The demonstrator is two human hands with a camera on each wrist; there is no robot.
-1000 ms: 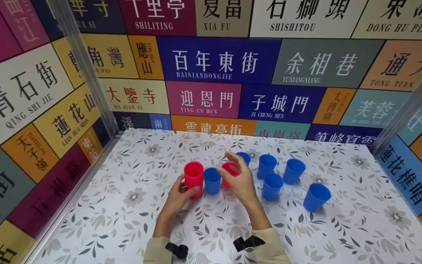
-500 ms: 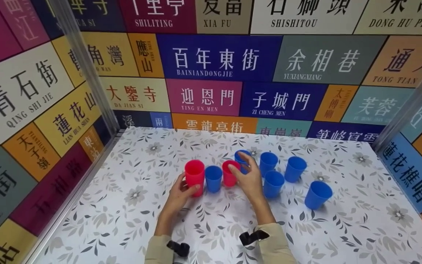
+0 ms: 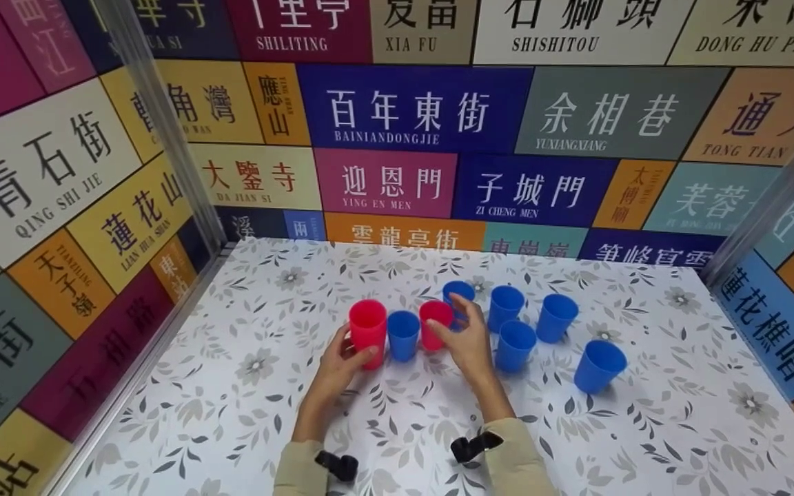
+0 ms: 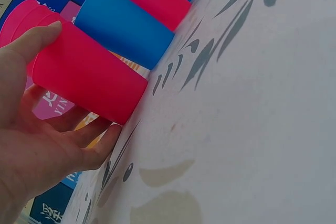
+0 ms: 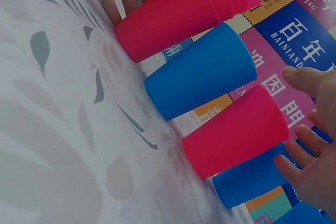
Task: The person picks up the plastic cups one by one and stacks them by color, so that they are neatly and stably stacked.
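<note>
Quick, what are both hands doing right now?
Left hand: holding the stacked red cups.
Right hand: open, holding nothing, near a single red cup.

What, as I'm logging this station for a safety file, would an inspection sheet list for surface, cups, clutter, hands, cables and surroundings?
Surface: white tabletop with a leaf-and-flower print.
Red cups: a nested red stack, and a single red cup; all upright.
Blue cups: one blue cup between the reds, five other blue cups further right; all upright.
Clutter: nothing seen.
Left hand: grips the red stack.
Right hand: fingers spread near the single red cup, holding nothing.
Cables: nothing seen.
Surroundings: coloured sign panels behind and on both sides; black devices at both sleeve cuffs.
</note>
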